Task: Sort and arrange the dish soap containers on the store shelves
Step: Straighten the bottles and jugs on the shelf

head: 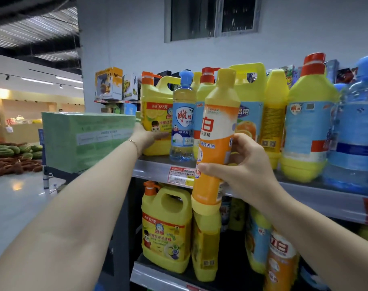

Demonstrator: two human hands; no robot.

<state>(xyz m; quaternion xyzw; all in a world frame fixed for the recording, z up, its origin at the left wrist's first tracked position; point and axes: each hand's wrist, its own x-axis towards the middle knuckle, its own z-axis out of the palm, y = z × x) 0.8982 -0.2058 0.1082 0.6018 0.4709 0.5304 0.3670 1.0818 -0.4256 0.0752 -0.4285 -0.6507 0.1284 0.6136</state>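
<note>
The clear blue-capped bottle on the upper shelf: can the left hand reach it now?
Probably yes. The left hand rests on the yellow jug right beside the clear blue-capped bottle, and nothing stands before it; the orange bottle in the right hand is off to its right.

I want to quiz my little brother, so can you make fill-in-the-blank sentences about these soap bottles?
The right hand grips a dish soap bottle with an ____ body.
The left hand touches a jug coloured ____.
The clear bottle beside that jug has a ____ cap.
The left wrist wears a thin ____.
Missing words: orange; yellow; blue; bracelet.
</note>
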